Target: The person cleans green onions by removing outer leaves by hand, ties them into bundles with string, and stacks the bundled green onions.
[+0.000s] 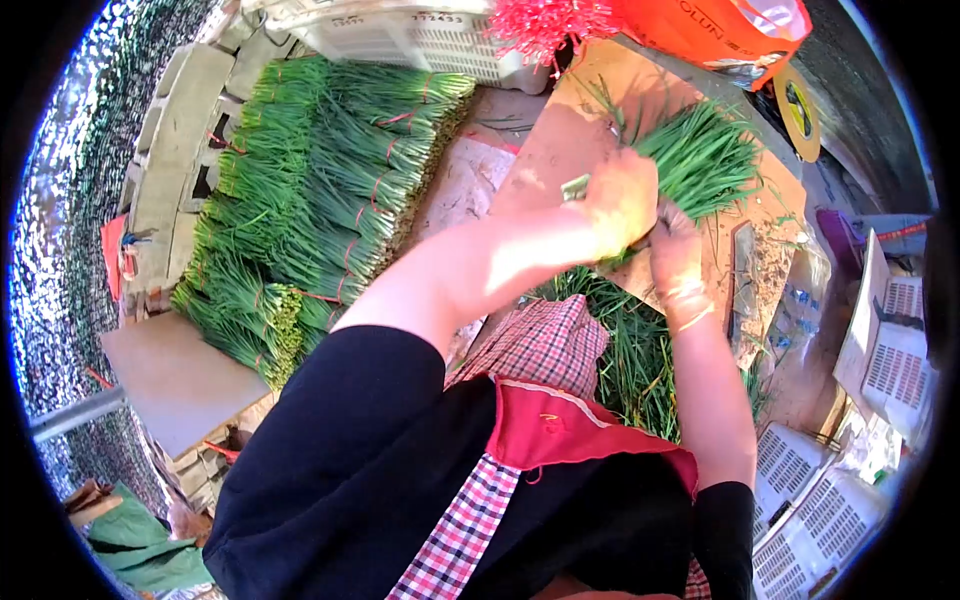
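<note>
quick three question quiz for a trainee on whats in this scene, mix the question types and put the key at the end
1. True or false: the bands on the stacked bundles are blue.
2. Multiple choice: what is the handled bunch over?
a) the crate
b) the board
c) the orange bag
3. Short answer: which hand is nearer the stacked bundles?

Key: 1. False, the bands are red. 2. b. 3. The left hand.
</note>
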Demonstrator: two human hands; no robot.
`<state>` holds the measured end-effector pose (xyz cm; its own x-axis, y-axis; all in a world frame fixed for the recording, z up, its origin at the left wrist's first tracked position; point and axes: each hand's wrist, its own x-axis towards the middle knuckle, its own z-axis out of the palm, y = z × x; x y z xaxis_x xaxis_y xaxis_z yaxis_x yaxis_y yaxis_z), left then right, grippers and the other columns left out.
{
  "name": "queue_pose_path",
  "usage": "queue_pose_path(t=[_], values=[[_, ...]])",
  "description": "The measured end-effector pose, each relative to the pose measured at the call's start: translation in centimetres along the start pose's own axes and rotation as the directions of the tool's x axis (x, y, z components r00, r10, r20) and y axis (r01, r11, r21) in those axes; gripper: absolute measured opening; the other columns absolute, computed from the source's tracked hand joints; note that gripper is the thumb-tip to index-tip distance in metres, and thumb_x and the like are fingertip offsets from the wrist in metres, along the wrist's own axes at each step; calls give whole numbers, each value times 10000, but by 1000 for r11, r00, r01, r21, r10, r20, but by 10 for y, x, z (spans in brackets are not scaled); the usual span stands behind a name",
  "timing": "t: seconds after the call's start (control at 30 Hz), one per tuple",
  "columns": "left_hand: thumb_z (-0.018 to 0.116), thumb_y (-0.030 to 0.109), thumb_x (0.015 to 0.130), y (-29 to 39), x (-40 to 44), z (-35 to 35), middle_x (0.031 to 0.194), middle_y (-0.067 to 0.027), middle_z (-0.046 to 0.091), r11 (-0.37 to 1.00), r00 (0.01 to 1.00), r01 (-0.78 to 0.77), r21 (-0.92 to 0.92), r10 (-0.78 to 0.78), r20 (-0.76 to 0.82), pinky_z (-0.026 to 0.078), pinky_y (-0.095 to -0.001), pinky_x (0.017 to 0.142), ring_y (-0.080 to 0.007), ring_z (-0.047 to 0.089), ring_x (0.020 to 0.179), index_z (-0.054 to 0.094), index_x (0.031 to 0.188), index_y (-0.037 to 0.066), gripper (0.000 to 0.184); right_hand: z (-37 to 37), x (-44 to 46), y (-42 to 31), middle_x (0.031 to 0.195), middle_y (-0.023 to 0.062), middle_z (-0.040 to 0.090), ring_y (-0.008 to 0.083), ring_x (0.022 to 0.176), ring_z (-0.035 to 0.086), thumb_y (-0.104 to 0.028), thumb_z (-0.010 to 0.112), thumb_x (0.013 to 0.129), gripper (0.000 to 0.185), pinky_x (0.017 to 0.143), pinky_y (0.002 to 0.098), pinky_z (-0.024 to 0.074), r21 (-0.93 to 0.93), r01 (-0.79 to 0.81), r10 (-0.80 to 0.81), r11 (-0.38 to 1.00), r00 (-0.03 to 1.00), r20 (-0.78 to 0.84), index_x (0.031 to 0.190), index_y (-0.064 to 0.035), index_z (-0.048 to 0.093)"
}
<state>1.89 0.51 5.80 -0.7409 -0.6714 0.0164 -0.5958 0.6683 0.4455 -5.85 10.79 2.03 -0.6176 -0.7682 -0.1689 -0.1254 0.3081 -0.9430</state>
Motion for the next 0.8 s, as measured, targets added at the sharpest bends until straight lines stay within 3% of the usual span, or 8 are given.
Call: queue_pose_path(t=[0.1,0.23,0.3,0.4,0.5,0.67,0.73,0.8], values=[[596,185,692,10,-23,10,955,-183,542,965,986,-164,204,165,13,452,-371,815,-323,519,1007,604,860,15,239,-8,-37,9,1120,104,581,134,749,554,62,534,811,68,717,282,466,389,-55,144,919,969,-203,859,25,564],[516,147,750,21,-28,30,1006,-204,549,891,964,-204,405,255,-75,439,-386,839,-334,526,1008,611,878,22,203,-14,-33,31,971,69,569,162,910,528,32,525,826,45,861,281,417,-30,340,-335,940,903,-271,849,2,549],[517,152,755,23,-27,29,1011,-200,549,904,969,-212,371,243,-40,448,-382,824,-331,525,1016,612,877,26,199,-10,-24,17,996,62,559,146,921,525,35,520,833,65,845,273,428,6,403,-388,915,885,-256,882,9,553],[513,136,764,20,-21,21,975,-204,582,945,980,-200,259,193,52,485,-387,754,-338,571,967,613,882,16,196,-15,-3,17,1087,93,532,162,965,526,71,511,814,142,864,272,433,330,177,-125,927,977,-174,933,13,562],[483,122,768,10,-6,-6,865,-253,612,970,981,-98,-223,132,144,484,-428,740,-399,603,818,603,888,-33,230,-16,-3,-1,1079,133,589,265,965,569,-1,593,758,98,809,312,458,-441,379,-469,813,876,-111,847,-35,617],[534,167,769,-12,13,-9,838,-219,623,938,938,-37,-344,151,311,470,-427,740,-388,596,819,641,782,20,183,-23,-29,-3,935,144,604,284,848,557,5,645,716,116,801,341,441,-617,299,-499,728,848,-177,821,-27,610],[558,140,735,-13,3,9,844,-202,613,914,973,-178,-365,218,74,464,-419,746,-376,583,841,645,773,27,147,-19,-37,-5,906,164,606,283,848,569,-11,637,727,95,772,350,457,-702,348,-591,621,796,-129,815,-37,614],[570,122,704,-5,-3,9,847,-196,594,931,983,-142,-335,171,59,458,-422,752,-369,569,858,643,752,27,129,-14,-44,-27,974,162,606,277,892,585,-27,619,744,79,748,356,477,-791,154,-367,592,925,-95,822,-34,620]])
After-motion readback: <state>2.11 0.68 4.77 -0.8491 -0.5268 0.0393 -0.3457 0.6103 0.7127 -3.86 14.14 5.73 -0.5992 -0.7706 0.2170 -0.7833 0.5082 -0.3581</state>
